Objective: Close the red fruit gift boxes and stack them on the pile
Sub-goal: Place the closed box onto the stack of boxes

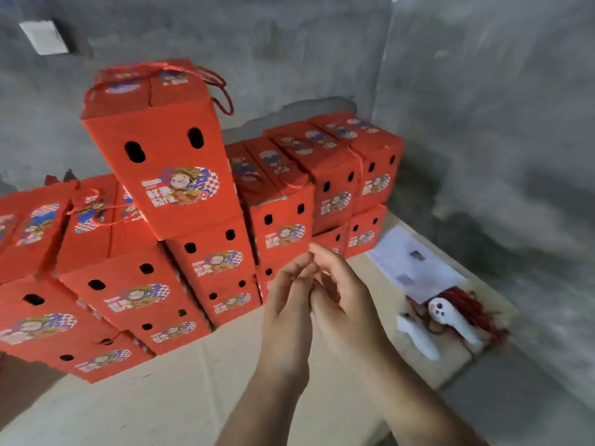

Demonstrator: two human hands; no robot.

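Red boxes [167, 175] stand stacked, seemingly closed; left hand [286, 304] and right hand [344, 294] relaxed, holding nothing; next, fetch another box.

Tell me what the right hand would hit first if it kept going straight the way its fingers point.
The right hand points up and away toward the pile. First in line is probably the red box right beyond its fingertips, though the picture does not settle the gap between them.
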